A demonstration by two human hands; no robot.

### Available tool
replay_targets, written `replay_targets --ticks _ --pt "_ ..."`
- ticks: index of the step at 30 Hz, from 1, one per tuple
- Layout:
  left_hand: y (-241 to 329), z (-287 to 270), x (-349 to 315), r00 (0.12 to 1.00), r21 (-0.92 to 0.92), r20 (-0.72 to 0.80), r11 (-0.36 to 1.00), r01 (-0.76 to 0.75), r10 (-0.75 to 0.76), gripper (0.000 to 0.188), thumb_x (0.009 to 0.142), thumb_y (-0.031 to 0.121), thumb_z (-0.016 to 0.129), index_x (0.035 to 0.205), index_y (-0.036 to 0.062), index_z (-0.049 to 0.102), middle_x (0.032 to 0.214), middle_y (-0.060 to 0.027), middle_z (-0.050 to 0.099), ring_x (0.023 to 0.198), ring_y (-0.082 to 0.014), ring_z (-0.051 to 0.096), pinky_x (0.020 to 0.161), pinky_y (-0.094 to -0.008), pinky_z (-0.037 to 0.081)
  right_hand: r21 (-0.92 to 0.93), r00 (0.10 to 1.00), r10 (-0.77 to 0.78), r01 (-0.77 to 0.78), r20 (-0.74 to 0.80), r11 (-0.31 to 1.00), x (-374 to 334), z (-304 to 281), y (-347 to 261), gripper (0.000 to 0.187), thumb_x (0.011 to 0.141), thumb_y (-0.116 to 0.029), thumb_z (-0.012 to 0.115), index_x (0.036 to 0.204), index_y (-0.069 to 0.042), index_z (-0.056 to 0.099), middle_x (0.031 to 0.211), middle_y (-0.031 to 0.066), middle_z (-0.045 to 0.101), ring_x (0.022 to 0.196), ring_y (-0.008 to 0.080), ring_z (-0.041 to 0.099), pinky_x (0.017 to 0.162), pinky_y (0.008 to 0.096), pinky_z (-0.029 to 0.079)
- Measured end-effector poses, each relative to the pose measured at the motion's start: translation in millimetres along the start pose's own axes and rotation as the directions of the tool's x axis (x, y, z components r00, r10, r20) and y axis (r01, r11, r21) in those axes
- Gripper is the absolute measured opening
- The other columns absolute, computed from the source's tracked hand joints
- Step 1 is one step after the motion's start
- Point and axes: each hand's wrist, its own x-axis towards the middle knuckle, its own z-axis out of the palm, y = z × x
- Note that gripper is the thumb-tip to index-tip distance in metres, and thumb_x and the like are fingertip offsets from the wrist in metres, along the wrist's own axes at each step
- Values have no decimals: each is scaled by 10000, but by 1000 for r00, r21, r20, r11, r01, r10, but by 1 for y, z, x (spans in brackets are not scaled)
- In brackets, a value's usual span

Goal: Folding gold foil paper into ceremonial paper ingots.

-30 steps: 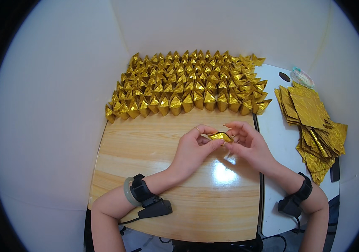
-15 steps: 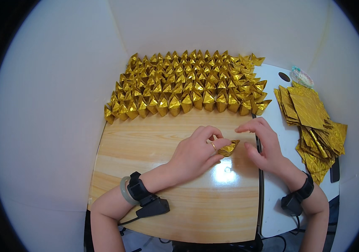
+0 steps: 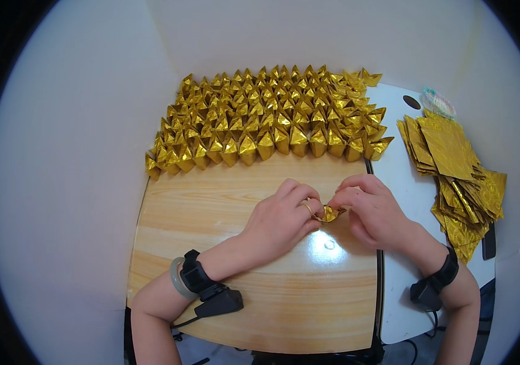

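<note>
Folded gold foil paper ingot, one piece: boat-shaped, shiny, surface creased. Partly formed or fully formed, cannot be told; both ends partly covered. Right pointed tip visible. Pose: lengthwise left to right. Location: slightly right of the scene's centre.

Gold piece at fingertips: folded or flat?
Folded: the gold piece shows creased faces and a pointed end between left hand and right hand, though partly hidden.
</note>
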Motion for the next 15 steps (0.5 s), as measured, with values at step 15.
replay_targets --ticks 15 --pt "-5 -6 3 1000 -98 20 995 17 -15 227 718 119 741 914 101 628 1009 -37 576 975 -268 517 788 -358 471 119 997 66 -69 27 990 2 -2 3 410 617 33 594 1004 -103 583 965 74 604 1004 288 543 850 391 444"
